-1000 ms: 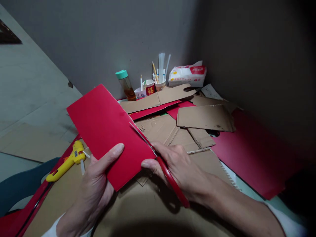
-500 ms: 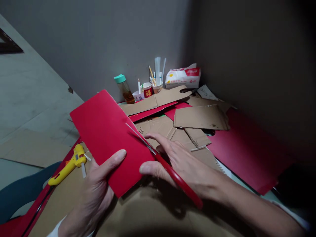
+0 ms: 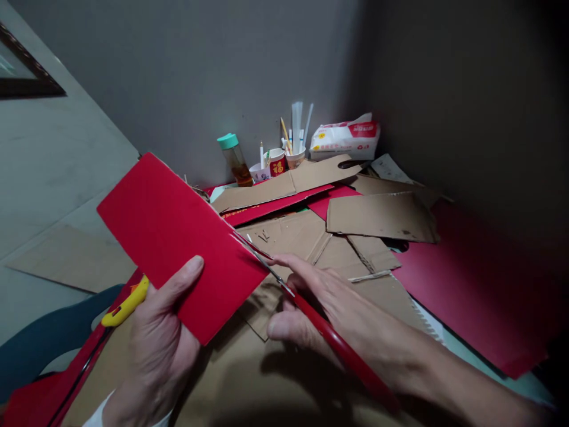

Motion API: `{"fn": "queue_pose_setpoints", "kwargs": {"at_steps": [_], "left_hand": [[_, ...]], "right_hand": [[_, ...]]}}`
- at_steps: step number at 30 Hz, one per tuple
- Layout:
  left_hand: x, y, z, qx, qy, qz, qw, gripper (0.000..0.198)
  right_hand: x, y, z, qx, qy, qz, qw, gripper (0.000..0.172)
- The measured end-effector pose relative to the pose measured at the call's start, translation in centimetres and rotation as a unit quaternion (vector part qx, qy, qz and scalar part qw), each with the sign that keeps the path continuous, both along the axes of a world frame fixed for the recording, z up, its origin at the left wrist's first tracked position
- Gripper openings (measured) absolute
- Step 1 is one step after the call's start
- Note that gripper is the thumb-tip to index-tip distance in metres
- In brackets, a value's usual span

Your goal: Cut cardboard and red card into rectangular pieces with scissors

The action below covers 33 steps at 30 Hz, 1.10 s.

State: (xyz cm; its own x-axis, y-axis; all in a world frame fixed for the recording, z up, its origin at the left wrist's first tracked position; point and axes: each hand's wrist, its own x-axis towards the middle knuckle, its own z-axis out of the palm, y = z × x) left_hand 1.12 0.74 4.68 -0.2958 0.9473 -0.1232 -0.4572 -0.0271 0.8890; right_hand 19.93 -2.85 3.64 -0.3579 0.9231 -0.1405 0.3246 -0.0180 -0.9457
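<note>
My left hand (image 3: 164, 320) grips a rectangular piece of red card (image 3: 173, 231) by its lower edge, thumb on top and fingers underneath. The card is tilted, with its far corner up and to the left. My right hand (image 3: 320, 302) is closed on a pair of scissors (image 3: 329, 335) with red handles. The metal blades are at the card's right edge, close to its lower right corner, and a thin sliver stands beside them. Part of the blades is hard to separate from the card's edge.
A yellow glue gun (image 3: 127, 305) lies behind my left hand, partly hidden. Cardboard pieces (image 3: 382, 216) and a large red sheet (image 3: 475, 290) spread to the right. At the back stand a bottle (image 3: 237, 166), a cup with sticks (image 3: 296, 157) and a tissue pack (image 3: 344, 139).
The red card has shifted left and down with my left hand. The scissors, earlier lying across the card's face, are now at its edge near the corner. The view has turned slightly left.
</note>
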Motion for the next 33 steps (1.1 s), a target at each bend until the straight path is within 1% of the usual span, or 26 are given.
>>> {"fn": "queue_pose_setpoints", "kwargs": {"at_steps": [2,4,6,10,12,14,16,17,20,23,28,33], "left_hand": [[-0.1,0.1,0.2,-0.002,-0.010,0.012,1.000,0.036],[-0.1,0.0,0.4,-0.011,-0.018,0.010,1.000,0.037],[-0.1,-0.1,0.4,-0.012,-0.023,0.001,1.000,0.041],[-0.1,-0.1,0.3,-0.001,-0.021,-0.004,1.000,0.044],[-0.1,-0.1,0.2,-0.001,-0.025,-0.004,1.000,0.045],[-0.1,0.0,0.1,-0.006,-0.025,-0.006,1.000,0.043],[0.0,0.0,0.1,-0.008,-0.016,-0.013,1.000,0.042],[0.1,-0.1,0.1,-0.008,-0.011,-0.017,1.000,0.041],[0.3,-0.1,-0.1,0.002,-0.010,-0.024,1.000,0.040],[0.4,-0.1,-0.3,0.001,-0.013,-0.036,0.999,0.041],[0.3,-0.1,-0.9,-0.021,0.017,-0.047,0.999,0.040],[0.2,-0.1,-1.1,-0.020,0.030,-0.054,0.998,0.039]], "right_hand": [[-0.2,-0.1,-0.2,0.006,-0.022,-0.009,1.000,0.064],[-0.3,-0.2,-0.6,0.008,-0.032,-0.020,0.999,0.066],[-0.4,-0.3,-1.2,0.012,-0.033,-0.027,0.999,0.065],[-0.6,-0.3,-2.3,0.049,-0.024,-0.051,0.997,0.064],[-0.8,-0.2,-2.5,0.086,-0.024,-0.062,0.994,0.057],[-1.0,0.0,-2.6,0.120,-0.013,-0.062,0.991,0.043],[-1.1,0.2,-2.6,0.127,0.006,-0.052,0.991,0.031],[-1.1,0.2,-2.6,0.123,0.014,-0.045,0.991,0.030],[-1.2,0.3,-2.7,0.114,0.016,-0.036,0.993,0.034],[-1.5,0.5,-3.2,0.139,0.013,-0.051,0.989,0.036],[-2.0,0.6,-4.2,0.181,0.008,-0.073,0.981,0.040],[-2.0,0.5,-4.2,0.190,-0.023,-0.084,0.978,0.039]]}}
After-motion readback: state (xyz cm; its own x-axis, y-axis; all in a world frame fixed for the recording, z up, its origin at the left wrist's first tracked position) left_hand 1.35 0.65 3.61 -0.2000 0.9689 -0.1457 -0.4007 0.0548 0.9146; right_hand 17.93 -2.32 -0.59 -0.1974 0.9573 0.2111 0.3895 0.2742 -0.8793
